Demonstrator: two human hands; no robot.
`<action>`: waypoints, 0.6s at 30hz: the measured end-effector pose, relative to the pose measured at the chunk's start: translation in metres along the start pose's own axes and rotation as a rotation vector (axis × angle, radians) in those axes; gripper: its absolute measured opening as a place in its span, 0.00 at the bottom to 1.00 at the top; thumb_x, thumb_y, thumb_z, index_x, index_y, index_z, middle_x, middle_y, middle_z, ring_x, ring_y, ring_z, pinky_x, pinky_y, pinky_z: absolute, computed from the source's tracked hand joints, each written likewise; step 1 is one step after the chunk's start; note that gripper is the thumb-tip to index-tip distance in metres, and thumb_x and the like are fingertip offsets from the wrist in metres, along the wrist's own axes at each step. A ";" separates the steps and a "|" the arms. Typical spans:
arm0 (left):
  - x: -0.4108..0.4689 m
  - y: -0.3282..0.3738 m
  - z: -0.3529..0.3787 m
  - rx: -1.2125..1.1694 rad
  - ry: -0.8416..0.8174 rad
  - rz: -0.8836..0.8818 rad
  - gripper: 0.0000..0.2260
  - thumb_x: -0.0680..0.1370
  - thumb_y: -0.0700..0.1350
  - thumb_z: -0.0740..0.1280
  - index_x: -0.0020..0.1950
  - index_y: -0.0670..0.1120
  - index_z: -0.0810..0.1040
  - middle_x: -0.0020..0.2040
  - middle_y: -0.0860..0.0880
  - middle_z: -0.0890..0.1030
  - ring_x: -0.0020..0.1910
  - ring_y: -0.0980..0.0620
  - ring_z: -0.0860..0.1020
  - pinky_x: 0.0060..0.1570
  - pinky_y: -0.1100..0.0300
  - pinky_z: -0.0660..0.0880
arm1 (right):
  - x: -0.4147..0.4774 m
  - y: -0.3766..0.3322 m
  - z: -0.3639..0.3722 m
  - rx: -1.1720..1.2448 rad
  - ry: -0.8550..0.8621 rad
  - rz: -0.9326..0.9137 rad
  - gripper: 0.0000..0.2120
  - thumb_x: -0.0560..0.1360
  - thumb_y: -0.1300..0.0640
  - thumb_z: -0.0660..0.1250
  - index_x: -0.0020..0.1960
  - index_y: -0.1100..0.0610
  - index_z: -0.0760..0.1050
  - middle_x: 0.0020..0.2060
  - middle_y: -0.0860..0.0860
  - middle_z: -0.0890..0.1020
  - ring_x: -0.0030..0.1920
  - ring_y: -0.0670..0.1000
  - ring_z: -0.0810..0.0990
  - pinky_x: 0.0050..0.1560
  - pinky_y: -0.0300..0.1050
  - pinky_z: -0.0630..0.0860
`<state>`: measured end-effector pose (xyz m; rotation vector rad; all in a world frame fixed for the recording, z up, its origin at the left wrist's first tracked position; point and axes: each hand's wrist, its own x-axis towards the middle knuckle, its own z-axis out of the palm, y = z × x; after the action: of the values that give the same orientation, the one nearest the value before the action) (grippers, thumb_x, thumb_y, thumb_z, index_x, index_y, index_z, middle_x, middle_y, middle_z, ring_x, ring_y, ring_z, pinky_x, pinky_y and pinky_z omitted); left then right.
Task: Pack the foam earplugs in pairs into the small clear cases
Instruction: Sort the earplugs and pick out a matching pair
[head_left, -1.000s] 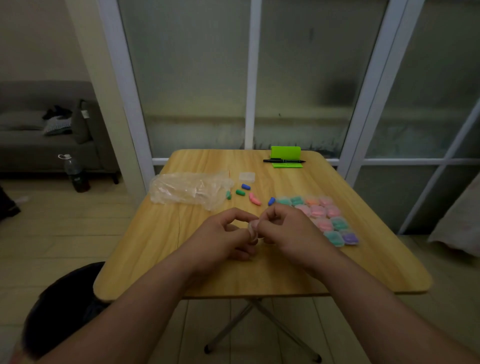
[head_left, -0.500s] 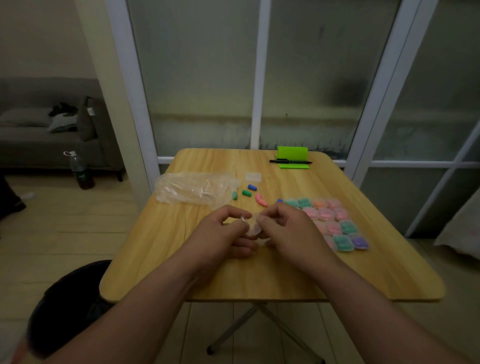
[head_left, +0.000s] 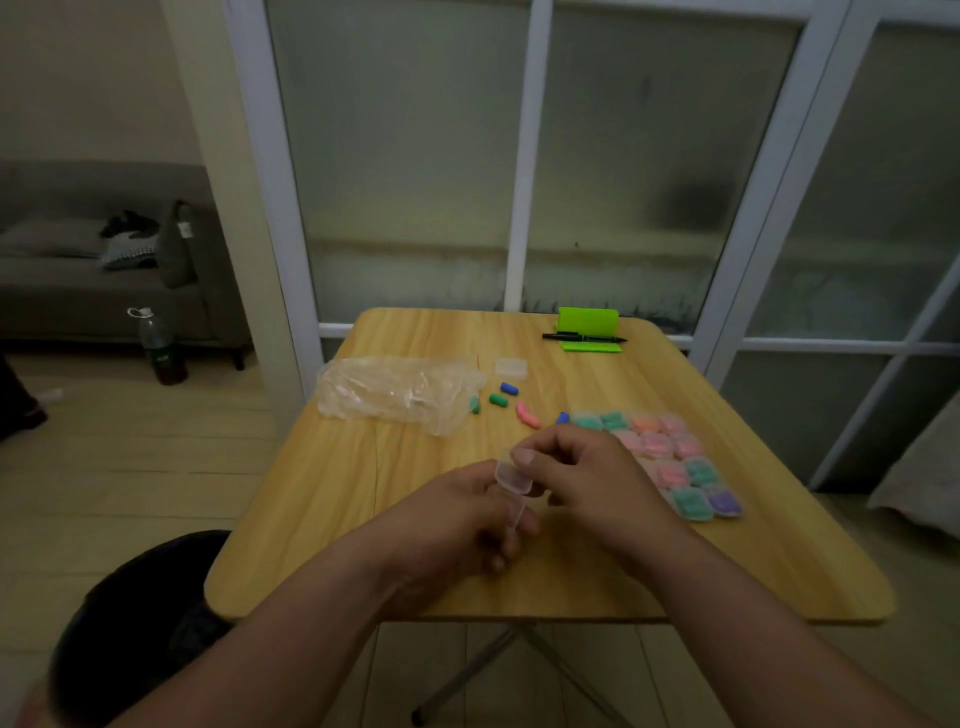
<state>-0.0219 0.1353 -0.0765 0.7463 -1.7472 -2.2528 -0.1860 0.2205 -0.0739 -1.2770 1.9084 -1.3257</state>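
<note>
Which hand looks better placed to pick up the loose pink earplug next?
Probably the right hand: the pink earplug lies just beyond its knuckles, and it only pinches the top of the clear case, while the left hand grips the case from below.

On the light wooden folding bench (head_left: 363, 493), the left hand (head_left: 457, 525) and right hand (head_left: 587, 478) meet near the front middle. Between them they hold a small clear hinged plastic case (head_left: 511, 478).

Behind the hands to the left lies a crumpled clear plastic bag (head_left: 395, 395). Just right of it are the loose foam earplugs: a green one (head_left: 497, 400), a blue one (head_left: 509, 388) behind that, and a pink one (head_left: 527, 415) further right. An empty clear lidded case (head_left: 510, 367) lies behind them.

Right of the hands, a block of filled clear cases (head_left: 670, 457) lies in touching rows. At the far edge, a black pen (head_left: 584, 338) lies across a bright green plastic stand (head_left: 588, 327).

Left of the bench, a dark plastic bottle (head_left: 158, 345) stands on the floor before a grey sofa (head_left: 78, 280).
</note>
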 end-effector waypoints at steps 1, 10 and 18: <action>0.000 0.002 0.001 0.000 0.010 -0.005 0.16 0.81 0.37 0.63 0.67 0.44 0.79 0.46 0.42 0.80 0.36 0.51 0.75 0.36 0.58 0.71 | 0.001 -0.001 0.002 0.015 -0.004 -0.006 0.05 0.81 0.54 0.71 0.50 0.50 0.86 0.43 0.46 0.87 0.43 0.41 0.84 0.43 0.36 0.76; 0.006 0.008 0.006 -0.164 0.238 -0.041 0.23 0.85 0.62 0.58 0.63 0.46 0.81 0.37 0.45 0.79 0.29 0.52 0.72 0.28 0.60 0.66 | 0.019 -0.009 0.002 -0.122 0.054 -0.050 0.08 0.83 0.50 0.69 0.51 0.50 0.85 0.41 0.46 0.86 0.43 0.43 0.82 0.43 0.38 0.77; 0.019 0.015 -0.011 -0.459 0.365 -0.016 0.24 0.85 0.62 0.56 0.64 0.45 0.80 0.42 0.43 0.80 0.31 0.50 0.74 0.29 0.60 0.70 | 0.114 0.005 0.007 -0.766 0.163 -0.117 0.06 0.81 0.52 0.69 0.55 0.49 0.83 0.51 0.46 0.83 0.51 0.50 0.81 0.47 0.47 0.76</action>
<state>-0.0349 0.1135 -0.0692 0.9816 -1.0166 -2.2249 -0.2334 0.1162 -0.0684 -1.6792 2.6257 -0.7634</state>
